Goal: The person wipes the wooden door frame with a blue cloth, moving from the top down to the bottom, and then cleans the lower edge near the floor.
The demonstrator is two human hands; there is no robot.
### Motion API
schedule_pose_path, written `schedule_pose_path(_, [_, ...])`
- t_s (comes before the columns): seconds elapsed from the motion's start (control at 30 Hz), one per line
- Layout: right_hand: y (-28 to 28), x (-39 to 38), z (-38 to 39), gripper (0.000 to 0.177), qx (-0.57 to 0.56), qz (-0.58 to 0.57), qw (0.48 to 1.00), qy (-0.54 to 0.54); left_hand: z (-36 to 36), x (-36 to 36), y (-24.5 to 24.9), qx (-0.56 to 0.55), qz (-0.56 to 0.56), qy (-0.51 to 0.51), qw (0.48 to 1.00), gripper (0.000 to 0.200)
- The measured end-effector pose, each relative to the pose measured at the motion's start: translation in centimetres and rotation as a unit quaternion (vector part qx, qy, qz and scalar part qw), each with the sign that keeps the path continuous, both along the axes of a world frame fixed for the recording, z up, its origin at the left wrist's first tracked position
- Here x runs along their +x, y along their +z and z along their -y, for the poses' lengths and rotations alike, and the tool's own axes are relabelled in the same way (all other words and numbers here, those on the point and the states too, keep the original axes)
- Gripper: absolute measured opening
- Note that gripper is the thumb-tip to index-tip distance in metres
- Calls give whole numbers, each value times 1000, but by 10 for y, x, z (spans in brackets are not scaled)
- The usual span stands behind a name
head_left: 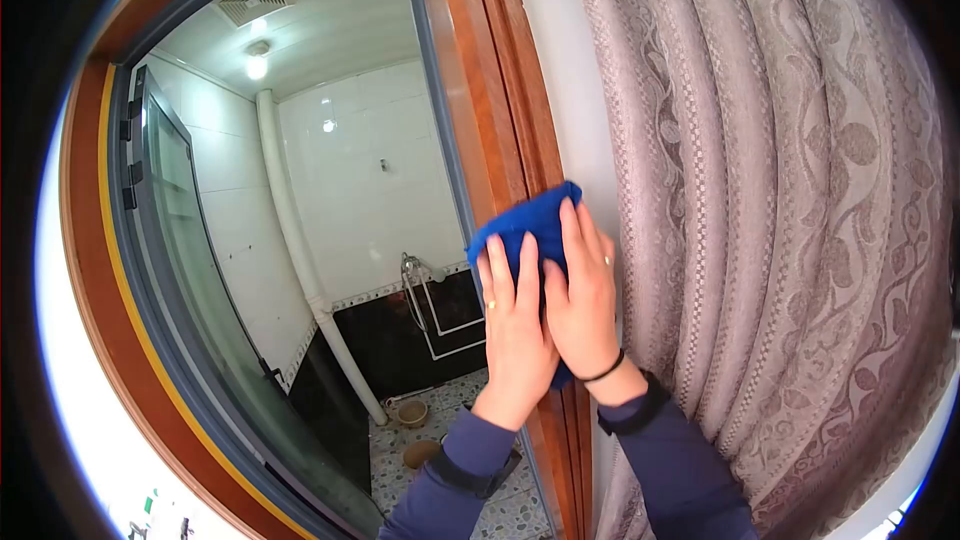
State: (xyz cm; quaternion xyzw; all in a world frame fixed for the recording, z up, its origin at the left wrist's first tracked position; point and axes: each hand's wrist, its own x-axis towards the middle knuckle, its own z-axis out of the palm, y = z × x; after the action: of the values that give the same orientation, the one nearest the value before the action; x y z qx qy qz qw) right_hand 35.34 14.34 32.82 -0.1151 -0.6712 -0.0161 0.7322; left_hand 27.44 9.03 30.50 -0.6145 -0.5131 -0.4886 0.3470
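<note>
A blue cloth [535, 217] lies against the wooden door frame [497, 90], folded around its moulding. My left hand [517, 325] holds the cloth's left part to the frame, its fingers pointing up. Beside it, my right hand [584, 305] grips the cloth's right part, close to the white wall strip. Both hands are closed on the cloth and the frame's edges, with the fingers fairly straight. The palms and the cloth's underside are hidden.
Patterned curtains [760, 190] hang just right of my right hand. Left of the frame, a doorway opens on a tiled bathroom with a glass door [190, 230], a shower fitting [410, 280], a white pipe [285, 200] and a basin [411, 413] on the floor.
</note>
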Motion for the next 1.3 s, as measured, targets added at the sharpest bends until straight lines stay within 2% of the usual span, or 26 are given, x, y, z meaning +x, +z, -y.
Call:
schedule_pose_path(0.03, [4, -1, 0, 59, -2, -2, 1000, 3, -2, -1, 5, 17, 4, -37, 999, 66])
schedule_pose_path(0.1, [7, -4, -4, 59, -6, -3, 1000, 10, -7, -2, 5, 20, 8, -42, 999, 67])
schedule_pose_path(0.3, [-28, -6, 4, 58, -41, 10, 999, 14, -14, -14, -32, 27, -7, -10, 1000, 65])
schedule_pose_path(0.33, [-35, -6, 6, 57, -48, 15, 999, 8, -13, -12, -38, 12, 36, -49, 998, 58])
schedule_pose_path(0.53, [-88, -4, 15, 51, -99, 55, 993, -15, -16, -18, -95, -23, 46, -36, 998, 55])
schedule_pose_path(0.87, [-189, 1, 27, 53, -203, 100, 974, -1, -12, -24, -214, -77, 25, 6, 997, 55])
schedule_pose_path(1.3, [-291, 11, 38, 54, -282, 136, 950, -11, 7, -22, -312, -130, 17, -5, 991, 52])
